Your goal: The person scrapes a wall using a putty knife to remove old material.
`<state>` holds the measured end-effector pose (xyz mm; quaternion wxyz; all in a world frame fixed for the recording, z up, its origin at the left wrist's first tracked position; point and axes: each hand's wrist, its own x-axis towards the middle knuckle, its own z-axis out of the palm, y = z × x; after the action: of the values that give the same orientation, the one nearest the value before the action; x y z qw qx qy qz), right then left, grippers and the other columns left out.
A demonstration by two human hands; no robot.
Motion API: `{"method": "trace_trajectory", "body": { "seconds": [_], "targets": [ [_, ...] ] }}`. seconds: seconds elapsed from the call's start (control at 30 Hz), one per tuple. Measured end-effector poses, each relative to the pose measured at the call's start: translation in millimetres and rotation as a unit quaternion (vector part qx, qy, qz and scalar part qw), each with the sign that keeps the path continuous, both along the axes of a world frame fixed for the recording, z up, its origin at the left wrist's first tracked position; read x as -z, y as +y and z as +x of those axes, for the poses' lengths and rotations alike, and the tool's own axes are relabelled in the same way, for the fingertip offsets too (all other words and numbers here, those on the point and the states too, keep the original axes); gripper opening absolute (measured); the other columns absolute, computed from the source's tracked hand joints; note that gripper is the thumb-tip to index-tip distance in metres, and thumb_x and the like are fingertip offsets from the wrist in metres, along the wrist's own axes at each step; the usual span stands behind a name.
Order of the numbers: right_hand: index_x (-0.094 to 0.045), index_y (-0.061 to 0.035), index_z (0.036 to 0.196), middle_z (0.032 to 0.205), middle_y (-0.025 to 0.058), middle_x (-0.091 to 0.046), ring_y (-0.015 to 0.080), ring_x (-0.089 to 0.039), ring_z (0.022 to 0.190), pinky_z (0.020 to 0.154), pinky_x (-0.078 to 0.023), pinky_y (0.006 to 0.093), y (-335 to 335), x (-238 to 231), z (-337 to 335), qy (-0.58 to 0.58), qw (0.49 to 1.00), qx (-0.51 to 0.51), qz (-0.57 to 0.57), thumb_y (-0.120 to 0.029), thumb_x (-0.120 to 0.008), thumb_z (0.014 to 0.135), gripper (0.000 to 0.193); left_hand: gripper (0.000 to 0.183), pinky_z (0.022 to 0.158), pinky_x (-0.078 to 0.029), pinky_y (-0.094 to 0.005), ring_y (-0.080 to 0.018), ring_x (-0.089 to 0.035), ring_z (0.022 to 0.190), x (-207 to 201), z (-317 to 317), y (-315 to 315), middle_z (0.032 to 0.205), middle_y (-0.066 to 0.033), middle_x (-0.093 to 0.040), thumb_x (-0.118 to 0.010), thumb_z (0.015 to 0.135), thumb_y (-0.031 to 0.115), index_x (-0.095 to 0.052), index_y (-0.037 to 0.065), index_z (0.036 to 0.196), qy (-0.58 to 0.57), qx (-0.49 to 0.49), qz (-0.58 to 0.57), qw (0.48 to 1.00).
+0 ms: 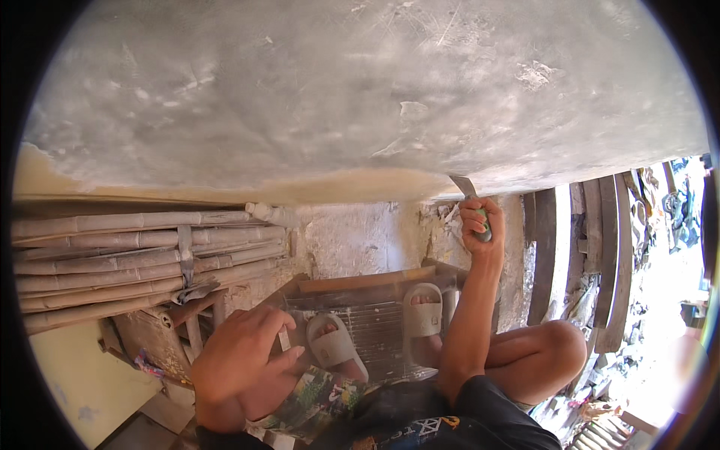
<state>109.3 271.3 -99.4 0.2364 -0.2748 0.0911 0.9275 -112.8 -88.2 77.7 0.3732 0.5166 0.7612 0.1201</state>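
Note:
My right hand [480, 225] is closed round the green handle of a putty knife [463, 185]. Its metal blade points up and meets the lower part of a grey, smeared wall [360, 97]. To the lower left, my left hand [255, 345] is raised over my bent left leg, well away from the wall. The fingers there are curled, with a small pale piece [284, 338] showing between finger and thumb; what it is, I cannot make out. Along the wall's lower edge runs a bare yellowish-tan strip [360, 185].
Bamboo poles [135, 240] are stacked at the left. My feet, in beige slides [339, 349], rest on a slatted wooden stand [375, 319]. Upright wooden planks [600, 240] stand at the right, with bright rubble-strewn ground [637, 360] beyond.

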Motion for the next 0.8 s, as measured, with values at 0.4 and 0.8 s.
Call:
{"method": "trace_trajectory", "body": {
  "seconds": [0.4,0.8],
  "targets": [
    [-0.044,-0.0030,0.077,0.062,0.0038,-0.042,0.0116,-0.038,0.046,0.035,-0.034,0.0234,2.4,10.5,-1.5,-0.016,1.000,-0.001,-0.018,-0.011,-0.041,0.090,0.015,0.031,0.078,-0.046,-0.0403,-0.0304,-0.061,0.087,2.8,0.5,1.2,0.093,-0.0101,-0.062,-0.069,0.081,0.028,-0.055,0.006,0.098,-0.015,0.005,0.016,1.000],
    [-0.044,-0.0028,0.074,0.059,0.0036,-0.041,0.0106,-0.036,0.042,0.031,-0.031,0.0225,18.8,22.9,3.3,-0.050,0.996,-0.047,-0.058,-0.012,-0.041,0.089,0.018,0.031,0.077,-0.047,-0.0403,-0.0302,-0.061,0.084,1.9,0.6,-0.3,0.091,-0.0104,-0.061,-0.069,0.081,0.028,-0.055,0.006,0.098,-0.008,0.018,0.015,1.000]
  ]
}}
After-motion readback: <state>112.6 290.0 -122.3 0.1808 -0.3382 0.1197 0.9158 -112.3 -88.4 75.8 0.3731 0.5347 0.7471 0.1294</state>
